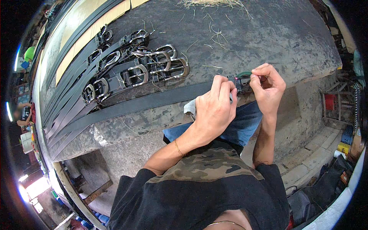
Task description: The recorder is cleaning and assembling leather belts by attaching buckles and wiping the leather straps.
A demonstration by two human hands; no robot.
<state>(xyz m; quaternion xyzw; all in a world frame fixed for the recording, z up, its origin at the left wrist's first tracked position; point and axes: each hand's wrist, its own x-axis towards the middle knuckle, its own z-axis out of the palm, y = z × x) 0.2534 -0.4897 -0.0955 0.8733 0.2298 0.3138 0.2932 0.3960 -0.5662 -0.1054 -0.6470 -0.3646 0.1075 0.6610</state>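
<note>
- A person seen from above sits or stands at six o'clock, facing a dark, scuffed bench [264, 46]; clock positions follow the whole view, twelve at the top.
- One long black belt [153, 100] lies along the bench's near edge, running from nine o'clock toward two o'clock.
- At two o'clock, the end of that belt carries a metal buckle [239, 85], between the two hands.
- The left hand [215, 104], also toward two o'clock, has its grip closed on a grey cloth [189, 108], just beside the buckle; whether it grips the belt as well cannot be told.
- The right hand [268, 86], nearer three o'clock, has its grip closed in a pinch, thumb to forefinger, at the tip of a thin green piece [244, 74] beside the buckle. Whether the pinch holds this piece is too small to tell.
- Between ten and eleven o'clock, more dark belts [73, 94] lie heaped, their silvery buckles [140, 74] bunched together and their straps fanning toward nine o'clock.
- Toward twelve o'clock, a pile of pale strands [214, 4] sits on the bench, with loose ones scattered below it.
</note>
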